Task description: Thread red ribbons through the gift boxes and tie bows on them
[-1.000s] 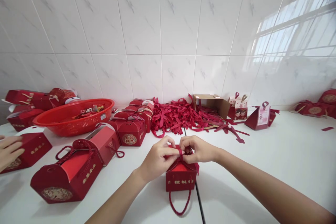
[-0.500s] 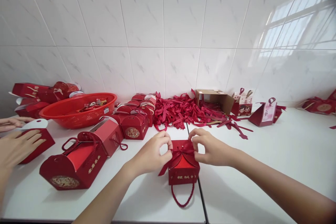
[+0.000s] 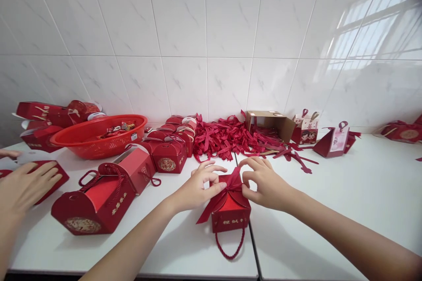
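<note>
A small red gift box (image 3: 230, 224) with gold lettering stands in front of me on the white table, its twisted cord handle (image 3: 231, 258) hanging toward the front edge. Dark red satin ribbon (image 3: 211, 207) is tied in a bow on its top, one tail trailing down to the left. My left hand (image 3: 199, 186) is at the bow's left side, thumb touching the ribbon and fingers spread apart. From the right, my right hand (image 3: 263, 184) pinches the ribbon at the bow between thumb and forefinger.
Larger red boxes (image 3: 94, 213) and a red plastic basket (image 3: 99, 140) with small wrapped items stand left. A ribbon heap (image 3: 220, 138) and an open cardboard box (image 3: 285, 129) lie along the tiled wall. At far left, another person's hand (image 3: 29, 186) rests on a red box.
My left hand has opened its pinch, and its fingers have spread beside the bow. Ribbon now rises higher near my right fingers. The other person's box has shifted and tilted.
</note>
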A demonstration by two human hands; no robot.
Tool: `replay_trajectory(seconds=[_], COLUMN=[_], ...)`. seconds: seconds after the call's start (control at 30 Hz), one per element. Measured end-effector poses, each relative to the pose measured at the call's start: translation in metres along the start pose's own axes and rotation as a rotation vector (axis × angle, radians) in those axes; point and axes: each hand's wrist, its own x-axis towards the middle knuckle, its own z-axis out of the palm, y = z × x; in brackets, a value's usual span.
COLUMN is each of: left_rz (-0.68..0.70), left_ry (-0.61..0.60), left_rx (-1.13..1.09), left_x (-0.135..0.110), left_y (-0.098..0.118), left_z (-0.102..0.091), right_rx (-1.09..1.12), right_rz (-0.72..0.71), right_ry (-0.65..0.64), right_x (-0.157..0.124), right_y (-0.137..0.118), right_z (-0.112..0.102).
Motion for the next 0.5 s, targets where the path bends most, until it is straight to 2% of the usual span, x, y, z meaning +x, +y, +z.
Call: replay_trajectory(seconds=[0.17,0.5], left_rz=[-0.073,-0.161], left_ry=[0.018,0.147], left_rx=[-0.155,0.021], left_x=[0.0,-0.012], left_y=[0.009,-0.001], left_z=[0.0,0.01], right_rx=[0.036,0.27], right_rz=[0.01,0.142], right_ry=[0.007,-0.094], right_x=[-0.003,-0.008], right_y=[0.003,0.006], right_z=[0.001,-0.002])
